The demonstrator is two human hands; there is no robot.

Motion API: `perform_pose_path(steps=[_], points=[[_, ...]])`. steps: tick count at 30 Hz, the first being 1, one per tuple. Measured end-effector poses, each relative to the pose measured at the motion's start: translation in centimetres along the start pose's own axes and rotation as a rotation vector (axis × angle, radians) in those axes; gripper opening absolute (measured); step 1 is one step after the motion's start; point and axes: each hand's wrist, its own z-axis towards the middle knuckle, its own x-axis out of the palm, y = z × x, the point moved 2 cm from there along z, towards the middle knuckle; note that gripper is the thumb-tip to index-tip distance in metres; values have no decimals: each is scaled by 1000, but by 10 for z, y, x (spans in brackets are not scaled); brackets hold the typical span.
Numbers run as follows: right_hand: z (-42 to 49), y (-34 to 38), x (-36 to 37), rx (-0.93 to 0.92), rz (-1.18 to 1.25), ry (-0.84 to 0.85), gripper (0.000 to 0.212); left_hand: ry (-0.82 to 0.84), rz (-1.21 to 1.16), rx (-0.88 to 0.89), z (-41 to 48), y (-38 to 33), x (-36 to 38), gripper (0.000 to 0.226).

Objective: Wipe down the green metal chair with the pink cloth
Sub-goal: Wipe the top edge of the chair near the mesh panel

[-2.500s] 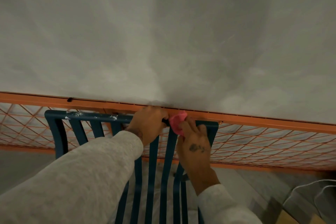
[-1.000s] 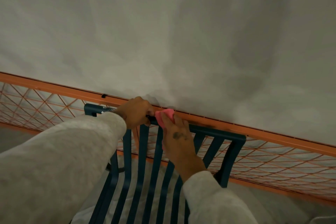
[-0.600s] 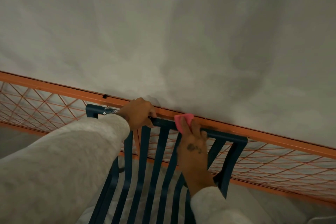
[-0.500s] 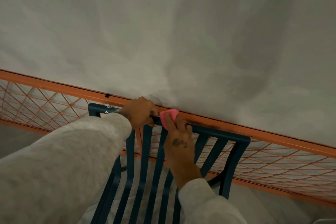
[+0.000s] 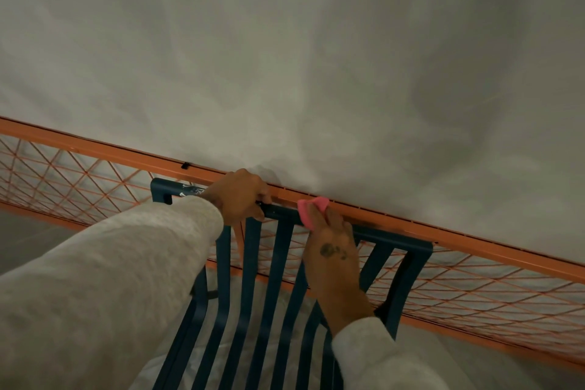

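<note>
The dark green metal chair (image 5: 395,239) stands below me, its slatted back facing an orange frame. White paint flecks mark the left end of its top rail. My left hand (image 5: 237,196) is clamped around the top rail left of centre. My right hand (image 5: 332,250) presses the small pink cloth (image 5: 311,210) against the top rail just right of my left hand. Fingers cover the lower part of the cloth.
An orange metal frame (image 5: 474,236) with diamond wire mesh (image 5: 72,180) runs diagonally right behind the chair back. A plain pale wall (image 5: 285,57) fills the upper view. White sheeting (image 5: 253,326) shows through the slats below.
My right hand has slid the pink cloth back and forth along the top rail; it now sits slightly right of where it was half a second ago. My left hand keeps its hold.
</note>
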Motion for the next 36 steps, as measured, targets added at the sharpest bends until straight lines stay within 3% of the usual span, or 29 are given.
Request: perform_pose_path(steps=[4,8,16,19,23,26,30,36], points=[[7,24,9,-58,12,20,75,-8,6,1,2,4,2,33],[2,-2,-10,-105,12,87,80,-11,2,16,0,3,2,28],[-5,-91,-59,212,107,166,68,-28,-38,58,0,8,5,21],[-1,-68,-43,303,77,96,61,-24,-36,59,1,10,5,18],[4,-9,5,153,109,86,76,-29,-14,78,2,15,8,20],[7,11,11,142,230,104,82,-50,28,88,1,14,8,29],[-4,-4,-15,72,241,55,71,-46,50,113,0,14,10,29],[-7,-37,-52,315,335,57,46,25,-43,197,-6,17,3,35]])
